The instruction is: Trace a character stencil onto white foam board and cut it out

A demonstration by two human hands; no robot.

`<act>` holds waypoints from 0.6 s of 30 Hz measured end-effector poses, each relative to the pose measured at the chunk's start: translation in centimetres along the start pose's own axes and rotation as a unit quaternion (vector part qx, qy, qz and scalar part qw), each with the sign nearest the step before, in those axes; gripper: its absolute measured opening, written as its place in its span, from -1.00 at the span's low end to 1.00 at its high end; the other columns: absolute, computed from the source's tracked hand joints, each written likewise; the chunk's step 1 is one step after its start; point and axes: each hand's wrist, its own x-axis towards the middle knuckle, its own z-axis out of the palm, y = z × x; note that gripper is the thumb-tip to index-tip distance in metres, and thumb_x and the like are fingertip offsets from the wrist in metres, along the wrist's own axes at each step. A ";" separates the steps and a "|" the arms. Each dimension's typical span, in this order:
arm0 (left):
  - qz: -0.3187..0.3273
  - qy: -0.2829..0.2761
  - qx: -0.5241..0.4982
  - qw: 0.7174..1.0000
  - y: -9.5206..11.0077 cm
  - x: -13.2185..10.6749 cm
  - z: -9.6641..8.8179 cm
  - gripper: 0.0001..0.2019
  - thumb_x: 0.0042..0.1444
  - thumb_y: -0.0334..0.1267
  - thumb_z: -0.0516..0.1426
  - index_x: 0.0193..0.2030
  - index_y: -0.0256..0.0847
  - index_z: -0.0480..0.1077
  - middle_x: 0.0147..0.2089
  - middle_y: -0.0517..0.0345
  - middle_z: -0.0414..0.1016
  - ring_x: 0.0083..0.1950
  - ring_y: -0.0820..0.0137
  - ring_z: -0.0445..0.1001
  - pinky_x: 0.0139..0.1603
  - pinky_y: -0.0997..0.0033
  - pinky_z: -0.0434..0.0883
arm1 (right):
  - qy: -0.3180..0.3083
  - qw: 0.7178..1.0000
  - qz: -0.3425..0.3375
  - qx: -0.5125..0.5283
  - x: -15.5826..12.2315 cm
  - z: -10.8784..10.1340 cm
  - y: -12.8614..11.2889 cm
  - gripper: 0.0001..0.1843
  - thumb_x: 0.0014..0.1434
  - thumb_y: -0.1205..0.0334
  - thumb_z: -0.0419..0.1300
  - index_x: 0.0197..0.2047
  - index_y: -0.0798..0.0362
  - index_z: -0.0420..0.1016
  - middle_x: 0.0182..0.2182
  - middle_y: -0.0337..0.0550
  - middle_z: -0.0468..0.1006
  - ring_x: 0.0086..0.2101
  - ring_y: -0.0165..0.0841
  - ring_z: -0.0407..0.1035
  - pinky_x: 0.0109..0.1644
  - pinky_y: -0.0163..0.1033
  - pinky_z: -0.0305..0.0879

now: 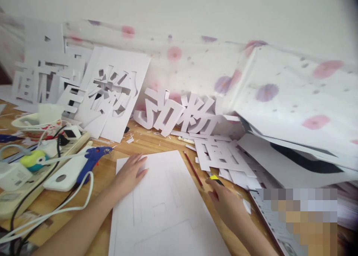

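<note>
A white sheet (156, 226) with faint pencil lines lies on the wooden table in front of me. My left hand (130, 176) rests on its upper left part, fingers stretched out and holding nothing. Off the sheet's right edge, my right hand (225, 202) is curled over a yellow and black utility knife (216, 179), most of which the hand hides. A dark red pencil (192, 170) lies between the sheet and that hand.
On the left are a blue glue gun (93, 163), a power strip (36, 181) and tangled cables. Cut-out white character boards (112, 99) lean at the back, beside standing three-dimensional paper letters (170, 114). A cut stencil (223, 155) and stacked sheets (274, 155) lie right.
</note>
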 end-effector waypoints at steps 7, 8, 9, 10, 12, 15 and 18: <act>-0.032 -0.023 0.005 0.999 -0.6 0.0 0.4 -0.44 0.13 -0.02 -0.06 0.20 -0.32 0.11 0.25 -0.16 0.15 0.28 0.15 0.07 0.22 0.06 0.10 | 0.121 0.990 -0.005 -0.076 -2.8 2.7 6.6 -0.61 0.13 0.09 0.02 0.03 -0.04 0.32 -0.14 -0.02 0.40 -0.09 -0.16 0.29 -0.23 -0.18 0.27; -0.034 -0.025 0.006 0.999 -0.6 0.0 0.5 -0.44 0.12 -0.02 -0.06 0.19 -0.33 0.12 0.25 -0.17 0.16 0.28 0.15 0.07 0.23 0.06 0.09 | 0.129 0.988 -0.003 -0.083 -2.9 3.1 7.1 -0.60 0.13 0.09 0.02 0.03 -0.01 0.32 -0.14 0.00 0.39 -0.10 -0.14 0.29 -0.24 -0.18 0.27; -0.035 -0.027 0.006 0.999 -0.5 0.0 0.5 -0.44 0.12 -0.02 -0.06 0.18 -0.35 0.13 0.25 -0.18 0.16 0.28 0.15 0.08 0.23 0.06 0.07 | 0.135 0.987 -0.003 -0.088 -3.0 3.5 7.4 -0.59 0.14 0.09 0.02 0.04 0.02 0.30 -0.15 0.01 0.39 -0.11 -0.14 0.30 -0.24 -0.17 0.27; -0.037 -0.027 0.007 0.999 -0.5 0.0 0.5 -0.43 0.12 -0.02 -0.06 0.17 -0.38 0.14 0.24 -0.20 0.16 0.27 0.14 0.09 0.23 0.07 0.07 | 0.139 0.986 -0.004 -0.091 -3.0 3.8 7.5 -0.57 0.14 0.09 0.02 0.06 0.06 0.29 -0.17 0.02 0.40 -0.13 -0.13 0.30 -0.23 -0.17 0.26; -0.041 -0.024 0.010 0.999 -0.4 0.0 0.4 -0.42 0.11 -0.02 -0.07 0.16 -0.42 0.16 0.22 -0.21 0.19 0.25 0.13 0.12 0.22 0.10 0.09 | 0.142 0.986 -0.004 -0.082 -2.9 4.0 7.2 -0.53 0.15 0.10 0.00 0.09 0.13 0.24 -0.20 0.03 0.40 -0.15 -0.13 0.31 -0.16 -0.14 0.24; -0.052 -0.009 0.018 0.998 -0.3 0.0 0.0 -0.43 0.09 -0.02 -0.04 0.14 -0.39 0.19 0.16 -0.17 0.27 0.19 0.13 0.20 0.18 0.15 0.15 | 0.117 0.992 0.023 -0.027 -2.8 3.8 6.3 -0.51 0.13 0.10 -0.03 0.08 0.19 0.24 -0.19 0.05 0.40 -0.13 -0.14 0.32 -0.07 -0.13 0.19; -0.072 0.010 0.029 0.997 -0.3 0.0 -0.5 -0.44 0.06 0.01 0.00 0.12 -0.33 0.22 0.05 -0.12 0.34 0.11 0.12 0.25 0.12 0.15 0.20 | 0.057 0.994 0.074 0.064 -2.7 3.3 6.0 -0.54 0.01 0.11 0.00 -0.02 0.13 0.30 -0.16 0.03 0.39 -0.17 -0.17 0.36 -0.13 -0.18 0.23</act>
